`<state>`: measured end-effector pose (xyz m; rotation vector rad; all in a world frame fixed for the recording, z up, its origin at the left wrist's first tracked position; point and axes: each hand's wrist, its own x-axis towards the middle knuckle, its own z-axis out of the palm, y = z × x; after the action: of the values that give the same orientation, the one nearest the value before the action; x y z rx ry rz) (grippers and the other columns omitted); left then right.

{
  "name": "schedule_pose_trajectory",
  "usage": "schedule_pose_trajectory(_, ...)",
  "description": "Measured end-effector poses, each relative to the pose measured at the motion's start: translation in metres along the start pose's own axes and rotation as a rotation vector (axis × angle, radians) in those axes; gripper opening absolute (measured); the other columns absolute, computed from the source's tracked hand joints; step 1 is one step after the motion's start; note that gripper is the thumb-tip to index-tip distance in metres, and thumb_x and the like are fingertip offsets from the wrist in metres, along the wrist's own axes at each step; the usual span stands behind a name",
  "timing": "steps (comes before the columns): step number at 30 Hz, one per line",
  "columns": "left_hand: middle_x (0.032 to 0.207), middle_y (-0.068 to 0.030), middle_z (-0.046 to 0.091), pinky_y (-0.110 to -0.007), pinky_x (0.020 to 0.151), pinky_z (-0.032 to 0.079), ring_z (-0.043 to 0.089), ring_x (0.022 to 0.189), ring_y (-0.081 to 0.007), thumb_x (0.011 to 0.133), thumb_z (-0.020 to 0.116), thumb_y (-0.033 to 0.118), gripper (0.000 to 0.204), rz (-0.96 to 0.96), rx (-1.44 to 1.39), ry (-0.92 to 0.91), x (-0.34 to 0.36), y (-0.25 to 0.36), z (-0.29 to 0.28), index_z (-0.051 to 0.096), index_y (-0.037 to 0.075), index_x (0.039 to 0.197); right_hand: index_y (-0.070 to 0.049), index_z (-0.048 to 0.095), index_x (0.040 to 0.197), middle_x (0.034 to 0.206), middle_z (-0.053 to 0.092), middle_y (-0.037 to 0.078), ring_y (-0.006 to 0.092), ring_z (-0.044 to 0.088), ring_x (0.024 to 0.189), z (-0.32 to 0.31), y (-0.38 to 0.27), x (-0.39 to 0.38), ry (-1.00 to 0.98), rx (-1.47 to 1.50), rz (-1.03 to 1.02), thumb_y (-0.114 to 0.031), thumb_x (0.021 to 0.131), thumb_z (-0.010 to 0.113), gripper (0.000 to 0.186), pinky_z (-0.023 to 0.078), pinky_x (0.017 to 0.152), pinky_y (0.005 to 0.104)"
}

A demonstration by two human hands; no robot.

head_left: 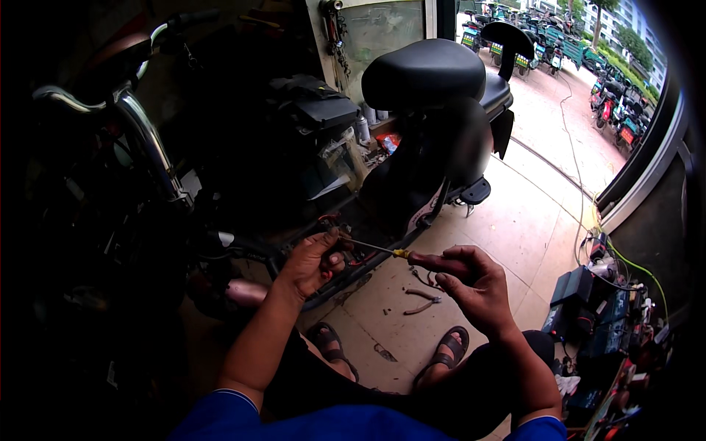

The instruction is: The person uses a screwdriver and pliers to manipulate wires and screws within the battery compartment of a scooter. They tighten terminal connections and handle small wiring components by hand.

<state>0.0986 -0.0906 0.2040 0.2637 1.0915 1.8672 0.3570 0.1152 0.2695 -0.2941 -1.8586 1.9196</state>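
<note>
A screwdriver with a dark red handle, a yellow collar and a thin metal shaft lies across the space between my hands. My right hand is closed around its handle. The tip points left, to the fingers of my left hand, which are curled and pinched together beside it. What they grip is too small and dark to make out. Just behind my left hand are red and dark wires at the low footboard of an electric scooter with a black padded seat.
Pliers lie on the tiled floor between my sandalled feet and the scooter. Batteries and cluttered parts stand at the right, with a yellow-green cable. Chrome handlebars rise at the left. Parked scooters stand outside the doorway.
</note>
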Motion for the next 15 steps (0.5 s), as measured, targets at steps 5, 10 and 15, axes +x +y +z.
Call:
schedule_pose_trajectory(5, 0.077, -0.0013, 0.061, -0.022, 0.049, 0.036, 0.051, 0.061, -0.0063, 0.104, 0.064, 0.035, 0.035, -0.018, 0.019, 0.028, -0.0003, 0.0010, 0.0061, 0.070, 0.000, 0.105, 0.003, 0.054, 0.119, 0.120, 0.075, 0.016, 0.0124, 0.069, 0.098, -0.0016, -0.0007, 0.0001, 0.006, 0.002, 0.011, 0.003, 0.095, 0.068, 0.028, 0.057, 0.083, 0.0276)
schedule_pose_trajectory(10, 0.087, -0.0036, 0.066, -0.023, 0.053, 0.039, 0.052, 0.064, -0.0068, 0.104, 0.064, 0.031, 0.031, -0.007, -0.012, 0.019, -0.0004, -0.0008, 0.0053, 0.069, 0.001, 0.107, 0.004, 0.054, 0.119, 0.121, 0.074, 0.016, 0.0122, 0.069, 0.098, -0.0014, -0.0001, 0.0002, 0.002, -0.012, 0.013, 0.004, 0.095, 0.068, 0.028, 0.057, 0.084, 0.0277)
schedule_pose_trajectory(15, 0.093, -0.0058, 0.069, -0.023, 0.054, 0.041, 0.053, 0.065, -0.0073, 0.105, 0.064, 0.029, 0.028, -0.002, 0.010, 0.006, 0.0009, -0.0013, 0.0011, 0.069, 0.002, 0.108, 0.004, 0.054, 0.120, 0.117, 0.076, 0.015, 0.0105, 0.067, 0.088, 0.0019, -0.0035, -0.0010, 0.016, 0.012, -0.006, 0.000, 0.096, 0.069, 0.028, 0.055, 0.076, 0.0250)
